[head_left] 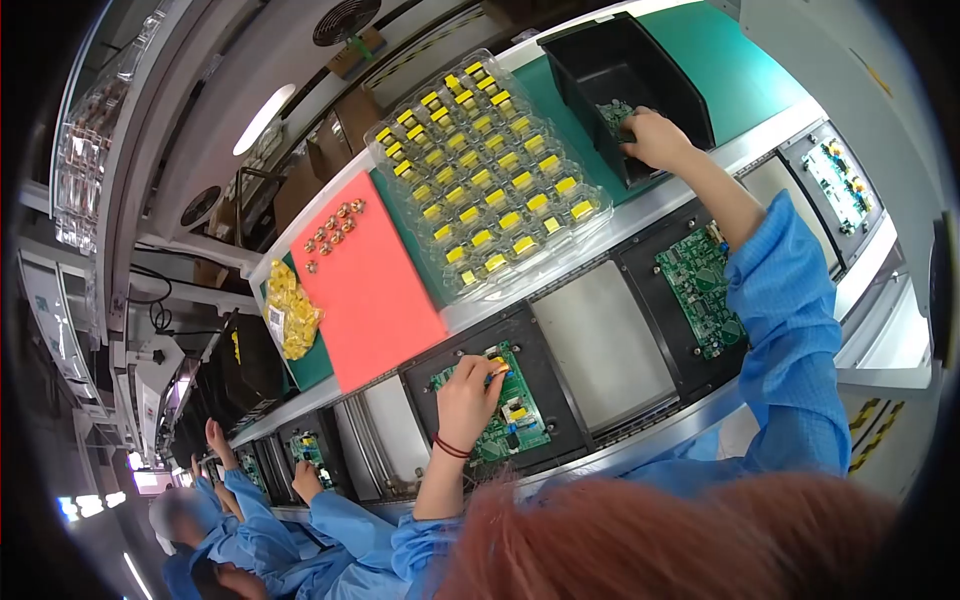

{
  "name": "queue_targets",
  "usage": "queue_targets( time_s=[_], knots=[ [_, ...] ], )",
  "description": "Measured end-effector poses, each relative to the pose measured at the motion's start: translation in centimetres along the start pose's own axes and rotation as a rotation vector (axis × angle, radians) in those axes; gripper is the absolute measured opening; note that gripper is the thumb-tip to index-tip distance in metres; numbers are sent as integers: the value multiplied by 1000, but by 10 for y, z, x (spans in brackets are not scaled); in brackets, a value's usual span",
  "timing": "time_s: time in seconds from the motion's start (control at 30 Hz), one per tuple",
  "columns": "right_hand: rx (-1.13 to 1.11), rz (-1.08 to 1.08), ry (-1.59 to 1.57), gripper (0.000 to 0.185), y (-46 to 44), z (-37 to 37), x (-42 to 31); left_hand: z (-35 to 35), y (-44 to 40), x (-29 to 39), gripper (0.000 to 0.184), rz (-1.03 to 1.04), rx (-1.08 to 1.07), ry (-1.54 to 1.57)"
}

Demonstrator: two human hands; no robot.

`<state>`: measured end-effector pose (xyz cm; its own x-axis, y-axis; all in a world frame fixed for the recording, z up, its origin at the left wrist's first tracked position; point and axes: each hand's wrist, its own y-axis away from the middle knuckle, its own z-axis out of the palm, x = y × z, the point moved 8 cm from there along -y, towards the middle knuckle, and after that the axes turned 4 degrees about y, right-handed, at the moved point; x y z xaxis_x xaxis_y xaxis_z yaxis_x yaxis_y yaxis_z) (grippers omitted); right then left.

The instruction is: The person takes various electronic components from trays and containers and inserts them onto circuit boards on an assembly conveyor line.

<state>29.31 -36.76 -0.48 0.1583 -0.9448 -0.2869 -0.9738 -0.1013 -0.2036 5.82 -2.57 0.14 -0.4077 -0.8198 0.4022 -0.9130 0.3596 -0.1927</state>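
Observation:
My left hand [467,402], with a dark red band at the wrist, pinches a small yellow component [499,367] at the upper part of a green circuit board [528,415]. That board lies in a black carrier frame [562,448]. Farther up on the right, my right hand [660,141] reaches into a black bin [690,95], its fingers curled at a heap of small green-grey parts [612,112]. Whatever is between those fingertips is too small to make out.
A clear tray [590,222] of yellow components stands behind the line, beside a pink sheet [375,290] with small metallic parts [335,231] and a bag of yellow pieces [290,312]. Another board [695,290] sits at right. Co-workers' hands [307,481] show at lower left.

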Motion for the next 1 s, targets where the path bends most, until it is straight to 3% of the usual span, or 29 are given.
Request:
queue_targets(
  time_s=[0.13, 0.23, 0.33, 0.47, 0.53, 0.63, 0.73, 0.8, 0.93, 1.0],
  knots=[
    [-105, -79, 21, 22, -12, 15, 4, 2, 1, -2, 12, -60, 23, 49],
    [-111, -61, -23, 18, -9, 16, 4, -5, 1, 6, 11, 17, 55, 41],
    [-88, -49, 70, 15, -4, 8, -10, -5, -1, -2, 12, -19, 43, 120],
    [-71, -49, -186, 11, -4, 4, -7, 4, -5, -15, 13, -94, -39, 286],
    [17, -92, -130, 8, -5, 5, -9, 7, -5, -15, 13, -44, -61, 312],
    [107, -155, -114, 21, -4, 2, -17, 10, -5, -18, 11, -27, -16, 318],
    [-2, -120, 53, 23, -12, 12, -11, 10, -5, -18, 11, -16, 49, 280],
    [21, -135, 60, 19, -17, 22, -1, 21, -4, -18, 13, 27, -25, 279],
    [-45, -249, -41, 24, -9, -3, -35, 20, -5, -13, 9, -12, -42, 293],
    [40, -278, -163, 29, -9, -7, -34, 24, -3, -4, 6, 94, 3, 157]
  ],
)
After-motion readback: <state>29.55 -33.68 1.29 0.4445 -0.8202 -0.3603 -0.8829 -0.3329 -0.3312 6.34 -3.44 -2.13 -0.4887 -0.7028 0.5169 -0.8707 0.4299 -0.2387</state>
